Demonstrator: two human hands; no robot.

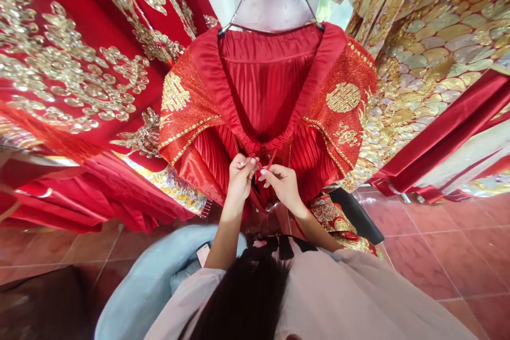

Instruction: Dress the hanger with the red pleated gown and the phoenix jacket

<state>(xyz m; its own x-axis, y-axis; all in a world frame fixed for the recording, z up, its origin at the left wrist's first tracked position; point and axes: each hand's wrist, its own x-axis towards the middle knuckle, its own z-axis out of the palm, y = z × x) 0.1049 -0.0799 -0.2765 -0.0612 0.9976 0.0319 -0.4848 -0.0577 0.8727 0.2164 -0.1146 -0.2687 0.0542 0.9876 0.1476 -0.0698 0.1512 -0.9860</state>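
Observation:
A red pleated skirt (261, 87) with a gathered waistband hangs in front of me from a clear-topped hanger (274, 9). Glittering red panels with gold emblems lie over both its sides. At the front of the waistband, my left hand (240, 174) pinches a thin red drawstring (272, 158) between thumb and forefinger. Close beside it, my right hand (282, 185) is closed on the same drawstring, thumb against fingers. The fingertips of both hands nearly meet there. Whether a knot or loop lies between them is too small to tell.
Red garments with gold beadwork (79, 74) hang on the left. A gold scale-patterned garment (434, 58) hangs on the right. A light blue cushioned seat (131, 281) is below left, and a red-gold brocade cloth (334, 218) lies below right, above the tiled floor (430, 244).

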